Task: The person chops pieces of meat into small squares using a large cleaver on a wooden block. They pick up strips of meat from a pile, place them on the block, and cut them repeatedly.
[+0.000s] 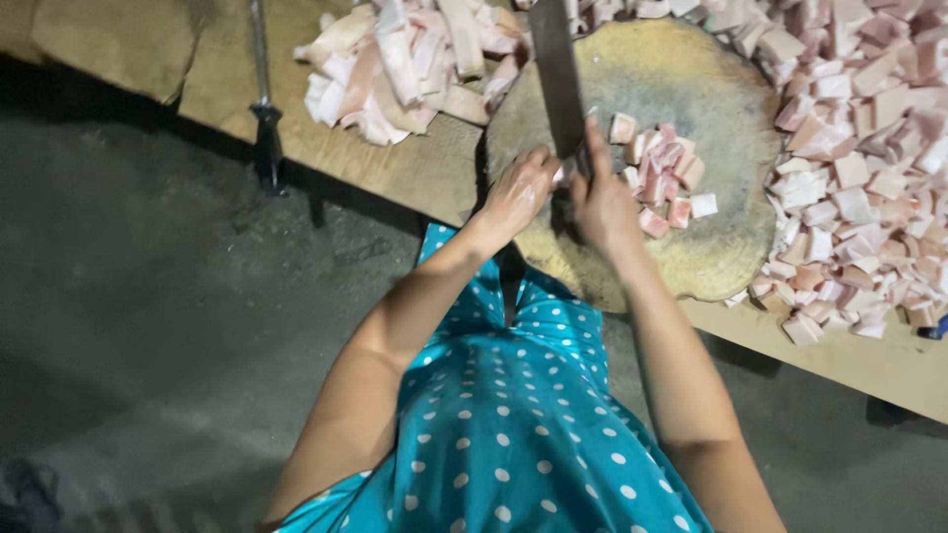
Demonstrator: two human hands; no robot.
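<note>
Hands (563, 192) grip the cleaver (555, 74) handle together. Keep the blade vertical over the block (711, 257), clear of the cubes (664, 173).

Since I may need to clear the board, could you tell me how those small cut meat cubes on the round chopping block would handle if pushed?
The meat cubes look soft and fatty, so probably slippery. Blocky, flat-sided shapes should slide, not roll. Being loose on the chopping block, they would likely scatter.
</note>
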